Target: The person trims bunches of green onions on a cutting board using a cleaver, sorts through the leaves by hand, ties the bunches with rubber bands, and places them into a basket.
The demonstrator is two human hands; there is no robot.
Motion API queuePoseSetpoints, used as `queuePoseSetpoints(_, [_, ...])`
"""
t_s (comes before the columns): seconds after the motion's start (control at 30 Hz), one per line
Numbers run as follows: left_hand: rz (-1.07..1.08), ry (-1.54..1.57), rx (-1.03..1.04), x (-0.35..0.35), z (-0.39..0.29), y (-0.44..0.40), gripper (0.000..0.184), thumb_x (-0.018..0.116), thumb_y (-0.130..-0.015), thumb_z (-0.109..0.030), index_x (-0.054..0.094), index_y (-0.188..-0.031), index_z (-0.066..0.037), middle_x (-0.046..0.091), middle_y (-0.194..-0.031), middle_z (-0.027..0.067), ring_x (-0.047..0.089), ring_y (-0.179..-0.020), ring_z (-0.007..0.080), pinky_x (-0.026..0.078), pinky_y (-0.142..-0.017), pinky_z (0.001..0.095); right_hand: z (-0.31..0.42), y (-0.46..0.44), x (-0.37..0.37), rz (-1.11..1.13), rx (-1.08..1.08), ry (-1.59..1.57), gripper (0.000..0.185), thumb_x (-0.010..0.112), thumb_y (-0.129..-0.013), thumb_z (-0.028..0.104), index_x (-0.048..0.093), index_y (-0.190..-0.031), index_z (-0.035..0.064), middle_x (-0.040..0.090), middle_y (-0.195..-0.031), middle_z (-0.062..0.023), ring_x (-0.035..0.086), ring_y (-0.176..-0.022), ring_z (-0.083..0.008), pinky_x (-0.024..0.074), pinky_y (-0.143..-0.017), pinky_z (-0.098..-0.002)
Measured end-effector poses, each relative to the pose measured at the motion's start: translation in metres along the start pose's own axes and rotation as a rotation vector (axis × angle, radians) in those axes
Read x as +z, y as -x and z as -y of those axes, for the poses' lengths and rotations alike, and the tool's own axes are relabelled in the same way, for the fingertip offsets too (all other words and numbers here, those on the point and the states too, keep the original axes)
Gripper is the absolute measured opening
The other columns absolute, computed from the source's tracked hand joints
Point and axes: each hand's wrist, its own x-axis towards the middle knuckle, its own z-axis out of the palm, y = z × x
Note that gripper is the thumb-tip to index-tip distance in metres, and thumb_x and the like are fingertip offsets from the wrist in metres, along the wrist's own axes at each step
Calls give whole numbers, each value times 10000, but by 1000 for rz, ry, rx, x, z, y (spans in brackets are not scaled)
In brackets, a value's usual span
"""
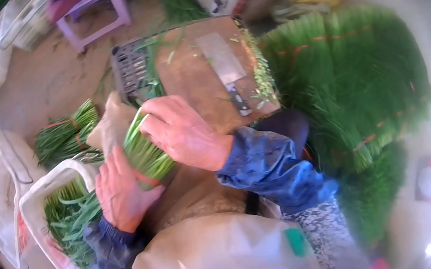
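Note:
A bundle of green chives [146, 154] with a red band near its lower end is tilted over my lap. My right hand [184, 134] is closed around the upper part of the stems, thumb and fingers bent over them. My left hand [123, 191] cradles the bundle's left side, its fingers long against the stems and the thumb below the band. Just beyond the hands lies a brown wooden board [184, 77]. On it rests a wide-bladed knife [222, 63] with a dark handle, with cut green bits [262, 79] along the right edge.
Banded green bundles [353, 79] are heaped on the right. At left, a white basket [66, 169] holds loose greens, near more tied bundles [68, 129] on the floor. A purple stool [95, 15] and white crates [13, 31] stand further back. A pale apron [218, 258] covers my lap.

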Motion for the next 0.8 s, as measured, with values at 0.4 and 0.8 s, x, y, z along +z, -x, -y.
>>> queuePoseSetpoints(0.4, [43, -130, 10, 14, 13, -6, 991, 895, -526, -324, 408, -1309, 41, 559, -1137, 172, 570, -1032, 356, 452, -866, 443, -65, 21, -26, -178, 164, 537, 491, 554, -837, -32, 515, -1320, 46, 629, -1073, -182, 626, -964, -391, 503, -814, -439])
queuePoseSetpoints(0.8, [63, -96, -35, 14, 13, -5, 999, 872, -536, -332, 406, -1328, 60, 548, -1179, 175, 555, -1044, 361, 438, -865, 444, 36, 6, 20, 105, 61, 39, 169, 667, -720, 21, 629, -879, 66, 548, -851, -78, 605, -752, -262, 505, -626, -363])
